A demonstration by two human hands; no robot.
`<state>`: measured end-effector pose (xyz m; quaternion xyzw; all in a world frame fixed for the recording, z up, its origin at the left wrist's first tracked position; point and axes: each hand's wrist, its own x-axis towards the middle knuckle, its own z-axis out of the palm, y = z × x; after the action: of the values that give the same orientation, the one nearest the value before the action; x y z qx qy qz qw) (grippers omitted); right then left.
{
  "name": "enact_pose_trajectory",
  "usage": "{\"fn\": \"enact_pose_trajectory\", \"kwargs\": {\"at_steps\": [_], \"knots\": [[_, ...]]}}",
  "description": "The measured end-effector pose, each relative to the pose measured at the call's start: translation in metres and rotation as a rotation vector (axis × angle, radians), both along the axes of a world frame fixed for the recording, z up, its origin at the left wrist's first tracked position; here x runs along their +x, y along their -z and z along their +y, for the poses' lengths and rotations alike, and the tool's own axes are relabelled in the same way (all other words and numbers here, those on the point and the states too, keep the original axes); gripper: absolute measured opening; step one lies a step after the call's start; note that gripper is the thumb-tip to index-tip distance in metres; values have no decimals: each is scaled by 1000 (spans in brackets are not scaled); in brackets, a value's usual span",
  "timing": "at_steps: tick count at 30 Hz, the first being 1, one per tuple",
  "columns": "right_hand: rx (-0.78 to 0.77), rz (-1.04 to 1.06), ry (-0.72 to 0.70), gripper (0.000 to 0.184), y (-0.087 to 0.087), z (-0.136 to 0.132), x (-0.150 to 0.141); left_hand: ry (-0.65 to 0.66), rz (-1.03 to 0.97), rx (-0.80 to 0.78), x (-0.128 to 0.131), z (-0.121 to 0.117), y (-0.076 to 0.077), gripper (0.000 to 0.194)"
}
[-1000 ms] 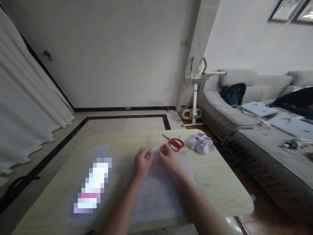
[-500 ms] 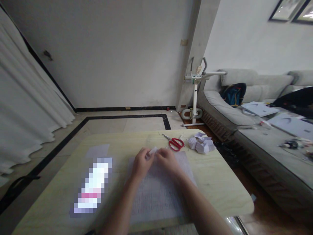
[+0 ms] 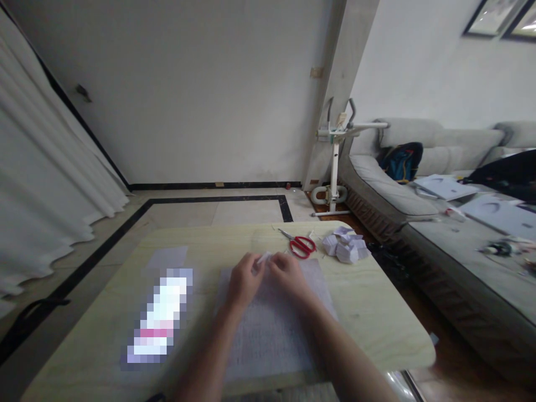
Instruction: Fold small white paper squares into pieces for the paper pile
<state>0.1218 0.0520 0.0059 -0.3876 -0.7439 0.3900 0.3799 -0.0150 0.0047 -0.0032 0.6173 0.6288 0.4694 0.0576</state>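
Across a pale wood-grained table (image 3: 372, 318), I have the left hand (image 3: 244, 279) and right hand (image 3: 287, 273) pinching a small white paper piece (image 3: 263, 258) at the far edge of a printed rectangular paper sheet (image 3: 268, 340), red-handled metal scissors (image 3: 302, 241) just beyond it.

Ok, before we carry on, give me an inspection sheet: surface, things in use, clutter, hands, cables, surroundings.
Surface: pale wood-grain table, rounded corners.
Things in use: small white paper piece between the hands, above a sheet with faint marks.
Clutter: red-handled scissors and a pile of folded paper at far right; a pale paper slip and a bright pixelated object, identity hidden, at left.
Hands: left hand holds the paper piece; right hand is at its other side, exact grip unclear.
Cables: nothing certain; dark strap-like strip at left, possibly a cord.
Surroundings: white curtain left; grey sofa with a backpack right.
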Motion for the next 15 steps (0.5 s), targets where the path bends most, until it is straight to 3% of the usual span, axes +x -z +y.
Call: {"fn": "enact_pose_trajectory", "kwargs": {"at_steps": [5,10,15], "knots": [[32,19,-47,15,1,-2,-1,43,-141,-26,1,0,-3,12],[17,82,-64,32,-2,-3,-2,56,-265,-45,0,3,-1,20],[-62,205,50,23,-8,4,5,31,-394,-85,-3,4,0,23]]}}
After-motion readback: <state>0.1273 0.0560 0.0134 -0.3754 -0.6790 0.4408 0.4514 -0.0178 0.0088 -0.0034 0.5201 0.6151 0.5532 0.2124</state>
